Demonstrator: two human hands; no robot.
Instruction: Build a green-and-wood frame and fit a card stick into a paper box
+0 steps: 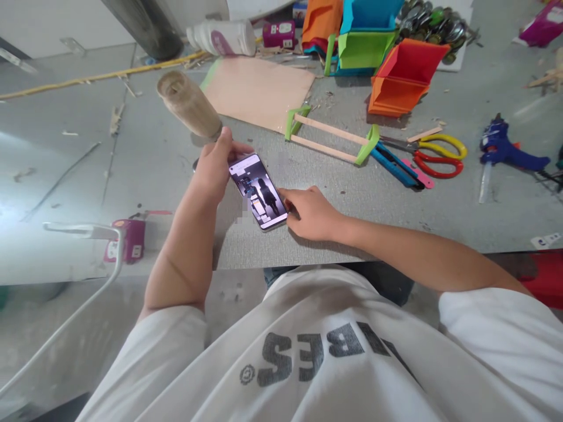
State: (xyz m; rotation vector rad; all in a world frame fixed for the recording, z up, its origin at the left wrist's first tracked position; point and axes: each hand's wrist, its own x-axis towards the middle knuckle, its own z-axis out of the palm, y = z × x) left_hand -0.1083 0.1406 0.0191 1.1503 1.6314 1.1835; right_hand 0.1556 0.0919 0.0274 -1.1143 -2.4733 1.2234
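A smartphone (258, 190) with a lit screen is between my hands, low over the grey tabletop or lying on it; its underside is hidden. My left hand (216, 161) grips the phone's far left corner, its thumb up and other fingers partly behind the top edge. My right hand (313, 214) is closed at the near right edge, with curled fingers against the phone's side. Just beyond my left hand is a beige, cloudy bottle or jar (189, 105). A frame of light wooden strips with green ends (328, 138) lies beyond the phone.
Scissors (440, 155) with red and yellow handles overlap a blue cutter knife (396, 166) on the right. Farther right is a blue glue gun (510, 146). Folded orange paper boxes (402, 82), a beige sheet (259, 91) and a white bottle (224, 38) sit along the back.
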